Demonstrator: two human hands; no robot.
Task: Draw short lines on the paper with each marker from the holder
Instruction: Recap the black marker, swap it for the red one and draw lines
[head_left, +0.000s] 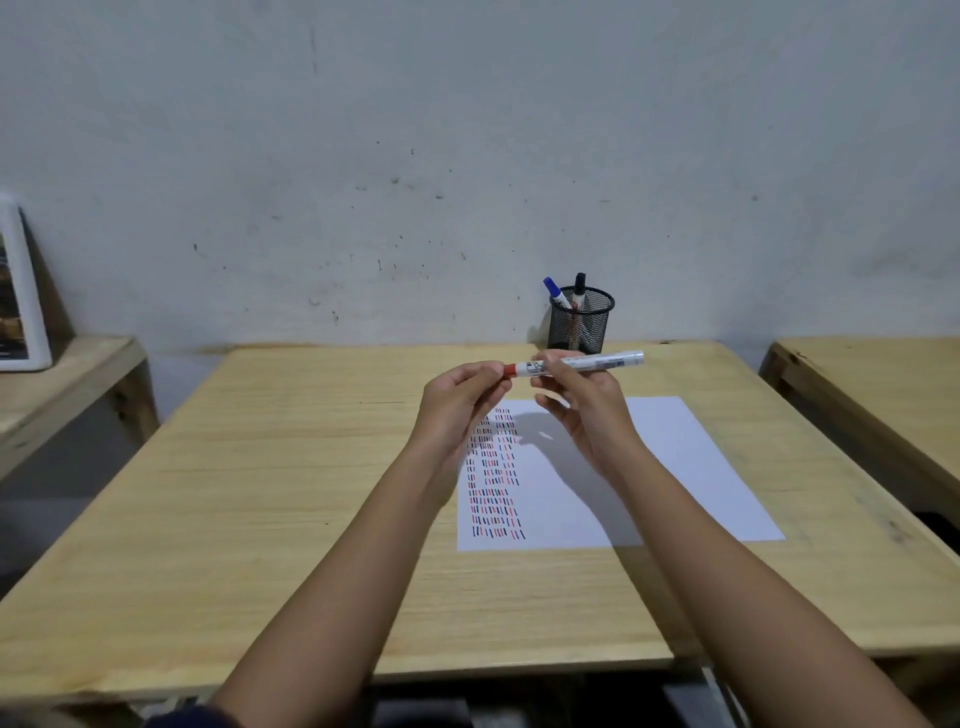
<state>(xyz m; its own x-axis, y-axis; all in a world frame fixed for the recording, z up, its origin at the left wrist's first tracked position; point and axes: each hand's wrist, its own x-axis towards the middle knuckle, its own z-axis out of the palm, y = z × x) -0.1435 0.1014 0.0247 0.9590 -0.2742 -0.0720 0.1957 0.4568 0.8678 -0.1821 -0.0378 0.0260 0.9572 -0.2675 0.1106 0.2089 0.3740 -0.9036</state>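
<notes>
Red-capped white marker (582, 362) held level above the lined white paper (649, 467): my left hand (457, 400) pinches its cap, my right hand (582, 395) grips the barrel.

Both hands, left hand (457, 395) and right hand (587, 400), grip the red marker (576, 365).

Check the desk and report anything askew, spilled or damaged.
Nothing stands out. The paper lies flat, the mesh holder stands upright, and both hands grip the red marker above the sheet.
</notes>
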